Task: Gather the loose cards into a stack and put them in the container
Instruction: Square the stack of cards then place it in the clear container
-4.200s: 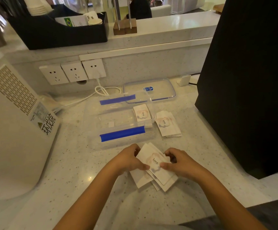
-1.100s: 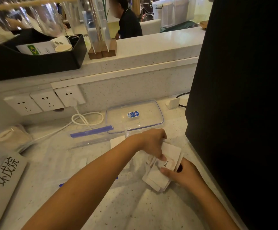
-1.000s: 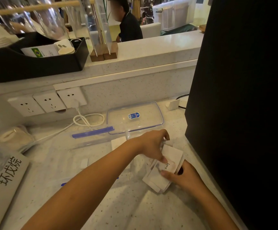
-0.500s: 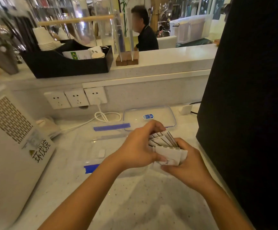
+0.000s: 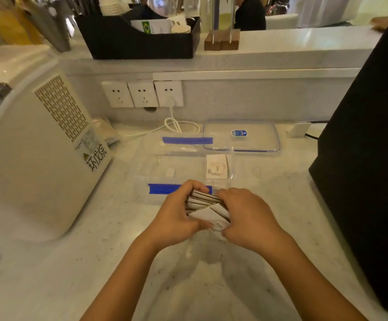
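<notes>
Container [image 5: 188, 147]: clear, lid off, a few cards [image 5: 216, 166] at its right end.
Lid [image 5: 257, 137]: far right of container.
Hands: left hand [image 5: 174, 216] and right hand [image 5: 248, 216] together, clamping a card bundle [image 5: 208, 206].

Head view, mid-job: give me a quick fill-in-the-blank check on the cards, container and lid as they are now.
1. The bundle of cards is held by ____ hands, the left hand and the right hand.
2. The clear container already has cards lying at its ____ end.
3. The container's lid lies off it, on the ____ behind it.
4. The clips on the container's long sides are ____ in colour.

Missing words: both; right; counter; blue
</notes>
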